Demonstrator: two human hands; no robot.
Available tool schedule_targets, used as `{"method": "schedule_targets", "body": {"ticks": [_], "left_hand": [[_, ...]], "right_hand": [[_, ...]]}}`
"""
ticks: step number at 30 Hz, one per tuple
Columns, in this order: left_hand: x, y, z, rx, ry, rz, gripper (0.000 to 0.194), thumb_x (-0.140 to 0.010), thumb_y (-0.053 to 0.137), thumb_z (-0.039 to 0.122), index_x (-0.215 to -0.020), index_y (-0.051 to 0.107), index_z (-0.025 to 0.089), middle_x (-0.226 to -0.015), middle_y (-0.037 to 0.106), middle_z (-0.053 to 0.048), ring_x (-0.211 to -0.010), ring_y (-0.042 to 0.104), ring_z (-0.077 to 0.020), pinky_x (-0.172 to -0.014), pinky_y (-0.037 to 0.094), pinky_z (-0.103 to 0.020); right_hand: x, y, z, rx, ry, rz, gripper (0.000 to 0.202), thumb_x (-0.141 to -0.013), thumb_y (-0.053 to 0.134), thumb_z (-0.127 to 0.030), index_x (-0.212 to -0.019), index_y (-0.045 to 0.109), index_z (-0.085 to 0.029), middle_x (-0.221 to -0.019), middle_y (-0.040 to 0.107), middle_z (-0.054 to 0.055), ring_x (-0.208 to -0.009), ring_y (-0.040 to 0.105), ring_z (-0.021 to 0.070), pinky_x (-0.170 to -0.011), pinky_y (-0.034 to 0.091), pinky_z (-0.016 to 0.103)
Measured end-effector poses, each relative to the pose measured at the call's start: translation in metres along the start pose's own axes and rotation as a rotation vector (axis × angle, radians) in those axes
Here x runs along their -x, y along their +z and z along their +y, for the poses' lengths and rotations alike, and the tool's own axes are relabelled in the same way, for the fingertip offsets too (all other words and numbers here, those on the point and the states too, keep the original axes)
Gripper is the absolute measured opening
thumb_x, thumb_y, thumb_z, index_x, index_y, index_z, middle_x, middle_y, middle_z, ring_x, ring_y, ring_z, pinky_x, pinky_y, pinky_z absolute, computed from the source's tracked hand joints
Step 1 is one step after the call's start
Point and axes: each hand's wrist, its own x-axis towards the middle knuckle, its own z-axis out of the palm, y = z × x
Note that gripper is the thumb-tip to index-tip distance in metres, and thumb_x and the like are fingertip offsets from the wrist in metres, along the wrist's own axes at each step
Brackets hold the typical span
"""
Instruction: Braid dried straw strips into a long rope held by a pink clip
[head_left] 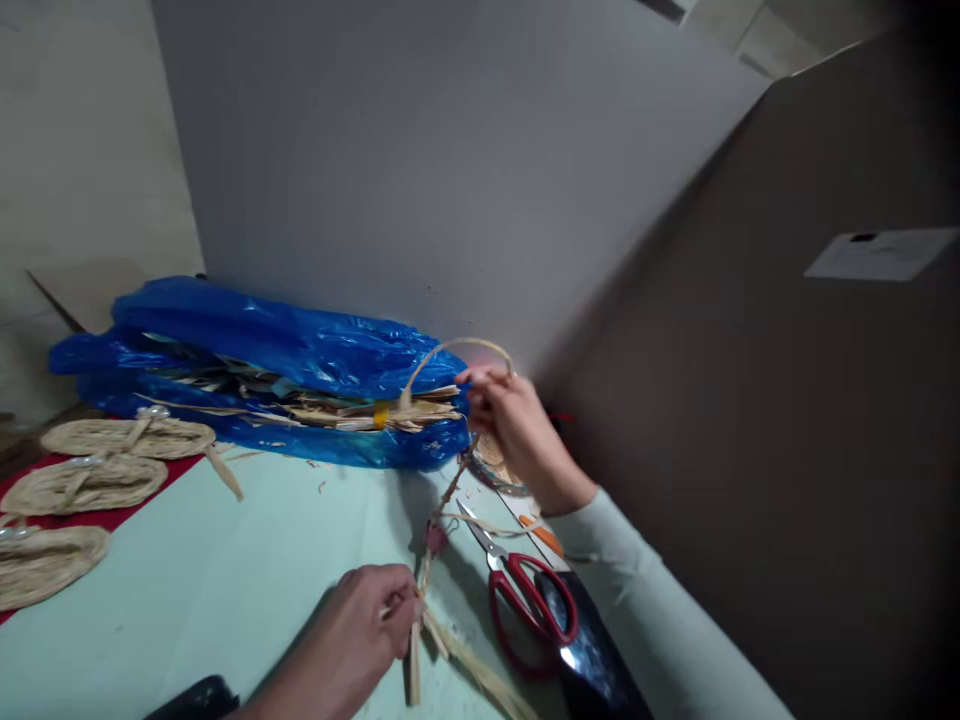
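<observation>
My left hand [364,625] is closed in a pinch on pale straw strands [415,665], whose loose ends hang below the fingers over the table. Higher up, the fingers of my right hand [510,425] are closed on a straw strand [472,342] that arches up and to the left. A thin twisted straw cord [450,490] runs between the two hands. Partway along it sits a small pinkish clip [436,540]. Red-handled scissors [525,600] lie to the right of the cord, blades pointing up and left.
A blue plastic bag [322,345] full of dry straw lies along the grey panel. Woven straw sandals [97,485] rest on red cloth at left. By the scissors are a glossy dark object [600,660] and an orange-handled item [541,535]. A round item [495,465] is partly hidden.
</observation>
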Motion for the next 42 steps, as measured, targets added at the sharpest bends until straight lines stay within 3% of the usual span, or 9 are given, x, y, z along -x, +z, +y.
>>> {"method": "schedule_targets", "body": {"ticks": [3, 6, 11, 15, 19, 25, 30, 36, 42], "left_hand": [[0.001, -0.001, 0.001, -0.01, -0.002, -0.025, 0.026, -0.08, 0.043, 0.043, -0.063, 0.049, 0.024, -0.061, 0.048, 0.004, -0.063, 0.049, -0.018, -0.06, 0.033, -0.029], [0.001, 0.0, 0.002, -0.031, -0.012, -0.04, 0.028, -0.079, 0.042, 0.046, -0.061, 0.048, 0.024, -0.06, 0.046, 0.004, -0.062, 0.048, -0.0187, -0.061, 0.032, -0.03], [0.0, -0.001, 0.002, -0.05, -0.033, -0.023, 0.03, -0.081, 0.041, 0.048, -0.063, 0.049, 0.025, -0.06, 0.044, 0.005, -0.063, 0.048, -0.0195, -0.062, 0.033, -0.031], [0.001, -0.004, 0.002, 0.011, -0.048, -0.016, 0.031, -0.083, 0.047, 0.048, -0.065, 0.052, 0.024, -0.063, 0.044, 0.004, -0.066, 0.047, -0.0194, -0.063, 0.035, -0.029], [0.0, -0.009, 0.004, 0.153, -0.045, 0.022, 0.034, -0.082, 0.054, 0.052, -0.065, 0.055, 0.023, -0.06, 0.041, 0.007, -0.061, 0.041, -0.0166, -0.06, 0.032, -0.027], [0.002, -0.013, 0.01, 0.312, -0.173, 0.007, 0.039, -0.079, 0.064, 0.058, -0.069, 0.058, 0.021, -0.059, 0.04, 0.008, -0.054, 0.029, -0.0112, -0.05, 0.019, -0.023], [0.005, -0.014, 0.006, 0.401, -0.181, -0.01, 0.038, -0.084, 0.066, 0.056, -0.075, 0.059, 0.02, -0.06, 0.038, 0.01, -0.051, 0.022, -0.0076, -0.049, 0.013, -0.023], [0.002, -0.015, 0.007, 0.388, -0.179, 0.026, 0.04, -0.08, 0.068, 0.057, -0.072, 0.059, 0.019, -0.054, 0.031, 0.013, -0.048, 0.015, -0.0059, -0.048, 0.008, -0.024], [0.002, -0.014, 0.007, 0.384, -0.175, 0.057, 0.038, -0.08, 0.067, 0.056, -0.074, 0.058, 0.019, -0.056, 0.037, 0.011, -0.047, 0.021, -0.0062, -0.049, 0.012, -0.023]], "right_hand": [[-0.017, -0.051, -0.006, -0.087, 0.083, 0.127, 0.022, -0.105, 0.045, -0.025, -0.091, 0.059, -0.016, -0.061, 0.04, -0.008, -0.045, 0.035, 0.0065, -0.047, 0.036, 0.019], [-0.03, -0.089, 0.0, -0.09, 0.217, 0.177, 0.022, -0.102, 0.062, -0.033, -0.109, 0.065, -0.013, -0.092, 0.066, 0.003, -0.07, 0.063, 0.0127, -0.063, 0.056, 0.027], [-0.041, -0.116, 0.016, -0.112, 0.277, 0.274, 0.035, -0.101, 0.065, -0.035, -0.13, 0.062, -0.016, -0.128, 0.065, 0.011, -0.107, 0.068, 0.0244, -0.089, 0.059, 0.044], [-0.05, -0.125, 0.019, -0.139, 0.241, 0.317, 0.027, -0.102, 0.063, -0.037, -0.117, 0.065, -0.015, -0.108, 0.069, 0.006, -0.085, 0.068, 0.0172, -0.073, 0.06, 0.034], [-0.064, -0.131, 0.019, -0.135, 0.185, 0.378, 0.032, -0.109, 0.047, -0.029, -0.085, 0.062, -0.013, -0.063, 0.05, -0.006, -0.047, 0.042, 0.0058, -0.048, 0.042, 0.018], [-0.06, -0.127, 0.036, -0.01, 0.17, 0.373, 0.033, -0.102, 0.057, -0.025, -0.07, 0.056, -0.017, -0.055, 0.052, -0.002, -0.049, 0.046, 0.0079, -0.052, 0.041, 0.02], [0.003, -0.114, 0.048, 0.131, 0.107, 0.24, 0.021, -0.092, 0.067, -0.017, -0.072, 0.065, -0.014, -0.062, 0.059, 0.0, -0.058, 0.05, 0.0093, -0.055, 0.038, 0.02], [0.086, -0.064, 0.052, 0.192, 0.129, -0.143, 0.014, -0.092, 0.063, -0.017, -0.084, 0.073, -0.014, -0.07, 0.069, 0.001, -0.062, 0.065, 0.0146, -0.062, 0.047, 0.024], [0.105, -0.016, 0.056, 0.325, 0.111, -0.229, 0.013, -0.098, 0.062, -0.023, -0.097, 0.073, -0.015, -0.068, 0.07, 0.0, -0.063, 0.063, 0.0137, -0.065, 0.043, 0.023]]}}
